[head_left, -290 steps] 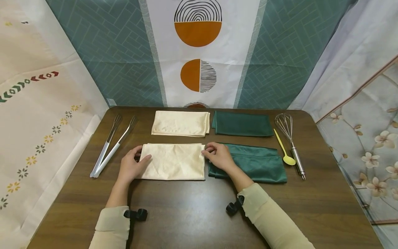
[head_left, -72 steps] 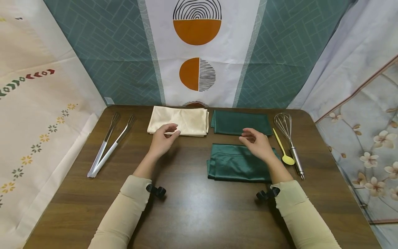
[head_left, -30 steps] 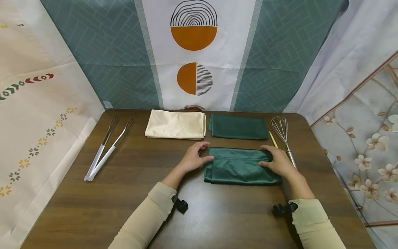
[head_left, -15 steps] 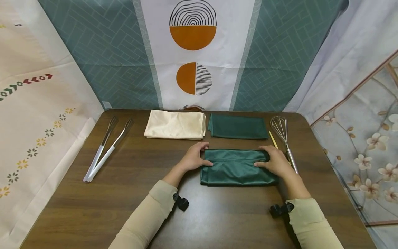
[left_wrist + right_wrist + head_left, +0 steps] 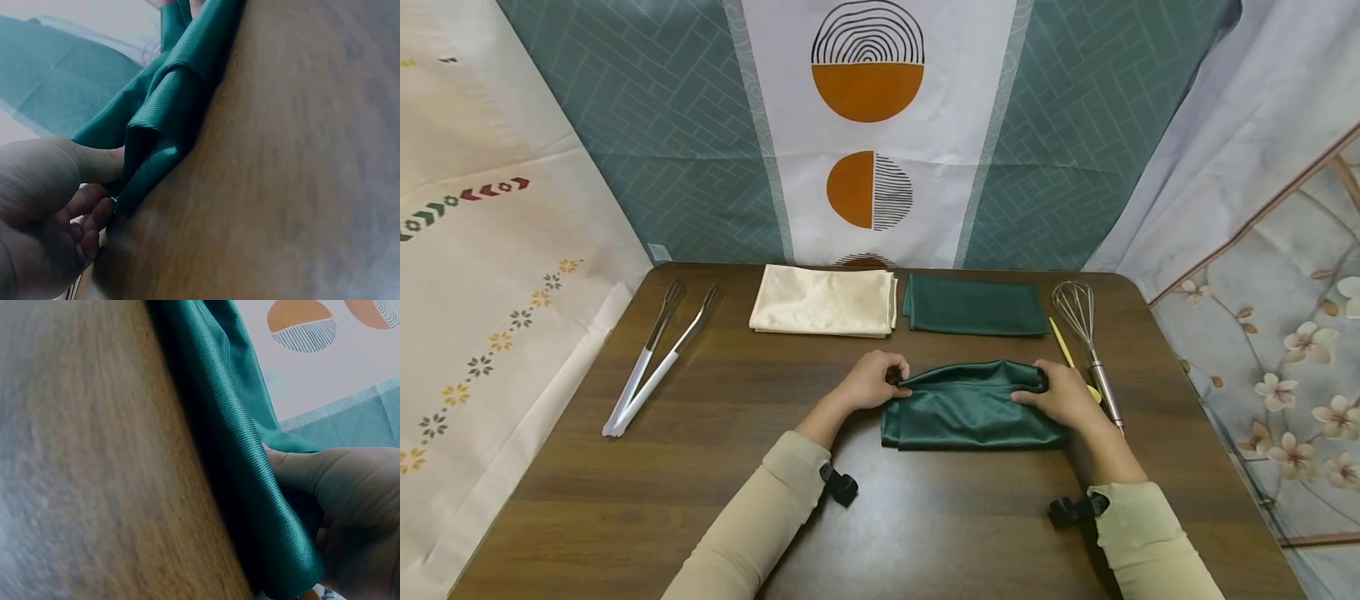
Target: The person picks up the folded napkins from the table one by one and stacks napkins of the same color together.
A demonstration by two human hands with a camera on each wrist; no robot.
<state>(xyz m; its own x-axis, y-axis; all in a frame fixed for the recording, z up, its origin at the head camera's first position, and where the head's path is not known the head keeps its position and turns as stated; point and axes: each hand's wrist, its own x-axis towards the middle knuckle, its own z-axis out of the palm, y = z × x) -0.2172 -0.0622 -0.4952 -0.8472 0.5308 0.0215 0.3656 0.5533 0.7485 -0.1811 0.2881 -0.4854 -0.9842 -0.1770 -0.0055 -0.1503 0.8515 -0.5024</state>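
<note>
A folded dark green satin cloth (image 5: 970, 417) lies in front of me, its far edge lifted and bunched. My left hand (image 5: 868, 382) pinches its left end between thumb and fingers; in the left wrist view the thumb presses on the fold of the green cloth (image 5: 169, 106) with the fingers curled beneath. At the other end my right hand (image 5: 1063, 393) grips the cloth, the thumb on top. In the right wrist view, the front fold of the cloth (image 5: 244, 456) forms a rounded roll, and my right hand's fingers are mostly hidden behind it.
Behind lie a folded cream cloth (image 5: 823, 300) and a second folded green cloth (image 5: 977, 305). Metal tongs (image 5: 655, 367) rest at the left of the brown table (image 5: 880, 533). On the right are a whisk (image 5: 1093, 350) and a yellow spoon (image 5: 1062, 340), partly behind my right hand.
The cream cloth that was in front now lies at the back. Both hands have moved to the front green cloth, slid it slightly left, and raised its far edge.
</note>
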